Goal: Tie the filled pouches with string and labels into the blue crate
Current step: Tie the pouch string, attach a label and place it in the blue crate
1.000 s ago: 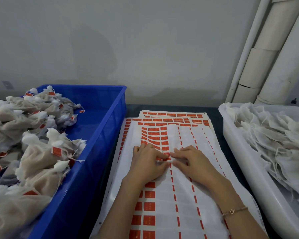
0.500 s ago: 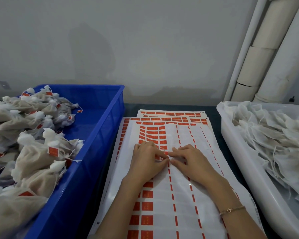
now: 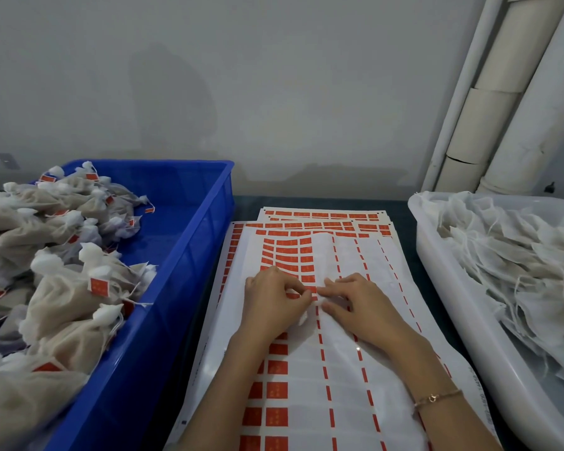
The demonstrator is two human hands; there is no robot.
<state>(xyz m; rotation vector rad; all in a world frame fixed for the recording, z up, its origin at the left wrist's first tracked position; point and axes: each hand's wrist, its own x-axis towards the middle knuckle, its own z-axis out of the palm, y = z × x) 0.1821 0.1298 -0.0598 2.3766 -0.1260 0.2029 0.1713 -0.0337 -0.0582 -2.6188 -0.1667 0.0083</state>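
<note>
A stack of white label sheets (image 3: 339, 385) with rows of red labels lies flat between two bins. My left hand (image 3: 271, 304) rests on the top sheet, its thumb and forefinger pinching the edge of a red label (image 3: 310, 290). My right hand (image 3: 362, 307) lies beside it with its fingertips pressing the sheet right next to that label. Something small and white peeks out under my left palm; I cannot tell what it is. The blue crate (image 3: 209, 222) on the left holds a heap of tied pouches (image 3: 62, 297) with red labels on strings.
A white tub (image 3: 437, 271) on the right holds several flat untied pouches (image 3: 518, 255). White pipes (image 3: 502, 109) rise in the back right corner against the grey wall. The crate and tub stand close on either side of the sheets.
Both hands stay at the same spot on the sheet. The fingertips have drawn slightly closer around the red label.
</note>
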